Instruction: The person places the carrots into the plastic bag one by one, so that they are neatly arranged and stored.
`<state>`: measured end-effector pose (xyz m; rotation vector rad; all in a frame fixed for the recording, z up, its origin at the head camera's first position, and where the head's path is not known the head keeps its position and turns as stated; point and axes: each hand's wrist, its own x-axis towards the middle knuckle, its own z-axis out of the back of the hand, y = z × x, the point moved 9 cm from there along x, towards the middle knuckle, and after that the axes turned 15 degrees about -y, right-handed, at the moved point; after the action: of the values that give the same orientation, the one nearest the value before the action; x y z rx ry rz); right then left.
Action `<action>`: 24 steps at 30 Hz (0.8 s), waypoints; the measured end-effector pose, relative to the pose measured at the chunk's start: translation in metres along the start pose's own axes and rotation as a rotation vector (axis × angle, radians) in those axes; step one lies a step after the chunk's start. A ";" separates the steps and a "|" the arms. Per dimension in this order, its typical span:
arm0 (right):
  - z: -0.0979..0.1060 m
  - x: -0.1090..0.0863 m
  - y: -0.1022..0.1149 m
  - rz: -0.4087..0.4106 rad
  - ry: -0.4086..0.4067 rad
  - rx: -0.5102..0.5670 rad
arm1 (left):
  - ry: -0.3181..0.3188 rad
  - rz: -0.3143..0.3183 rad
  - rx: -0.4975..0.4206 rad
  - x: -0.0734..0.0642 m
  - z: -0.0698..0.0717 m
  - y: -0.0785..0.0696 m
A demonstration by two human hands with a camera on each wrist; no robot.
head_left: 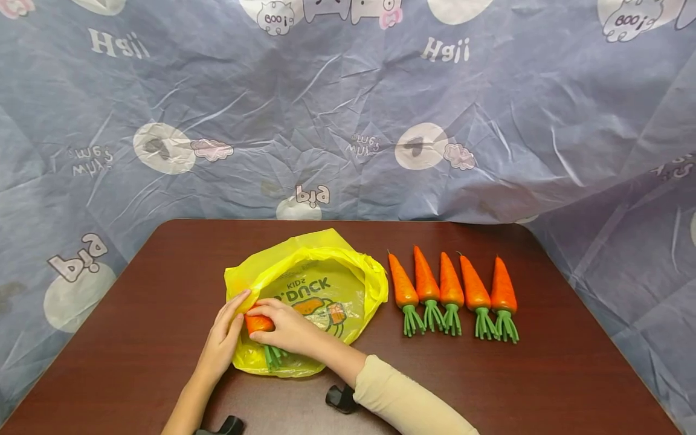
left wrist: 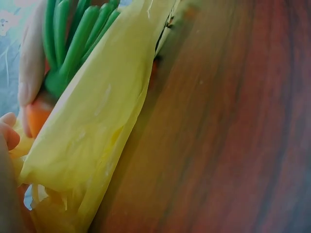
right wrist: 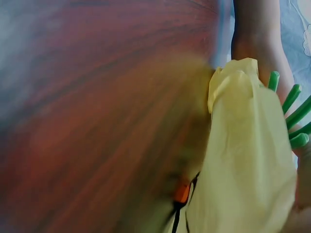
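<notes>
A yellow plastic bag (head_left: 288, 246) lies on the table with its mouth spread, a printed duck design showing inside. My left hand (head_left: 222, 335) holds the bag's left rim, its fingers along the outside. In my right hand (head_left: 290, 329) is an orange carrot (head_left: 258, 322) with a green top (head_left: 274, 356), gripped over the bag's opening close to the left hand. The left wrist view shows the carrot's green stems (left wrist: 73, 43) rising behind the bag wall (left wrist: 92, 131). The carrot's tip is hidden by the hands and bag.
Several carrots (head_left: 451, 287) lie in a row to the right of the bag, green tops toward me. The table (head_left: 565, 368) is dark brown wood. Behind it hangs a blue-grey printed cloth (head_left: 326, 121). Black straps or mounts (head_left: 341, 399) sit at both wrists.
</notes>
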<state>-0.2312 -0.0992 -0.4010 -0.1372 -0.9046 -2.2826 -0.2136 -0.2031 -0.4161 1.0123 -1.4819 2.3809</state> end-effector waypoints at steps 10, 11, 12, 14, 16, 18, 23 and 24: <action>-0.010 0.007 0.004 0.008 -0.018 0.001 | 0.013 -0.004 0.000 0.000 0.000 0.000; -0.011 0.007 0.004 0.005 -0.019 -0.001 | 0.013 -0.014 -0.001 -0.001 0.000 -0.001; -0.011 0.008 0.005 0.000 -0.020 0.001 | 0.012 -0.019 -0.003 0.000 0.000 -0.001; -0.013 0.008 0.004 -0.015 -0.024 0.009 | 0.009 -0.026 -0.009 0.000 0.000 -0.002; -0.014 0.009 0.003 -0.029 -0.029 0.018 | 0.006 -0.017 -0.015 0.000 0.000 -0.001; -0.016 0.009 0.002 -0.040 -0.029 0.028 | 0.003 -0.001 -0.017 0.000 0.000 0.000; -0.020 0.007 0.000 -0.032 -0.008 0.028 | 0.036 0.068 0.013 -0.002 -0.002 0.005; -0.021 0.006 0.000 -0.023 0.004 0.020 | 0.042 0.082 0.017 -0.002 -0.003 0.006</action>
<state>-0.2330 -0.1165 -0.4145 -0.1141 -0.9313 -2.2937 -0.2162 -0.2031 -0.4226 0.9166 -1.5192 2.4584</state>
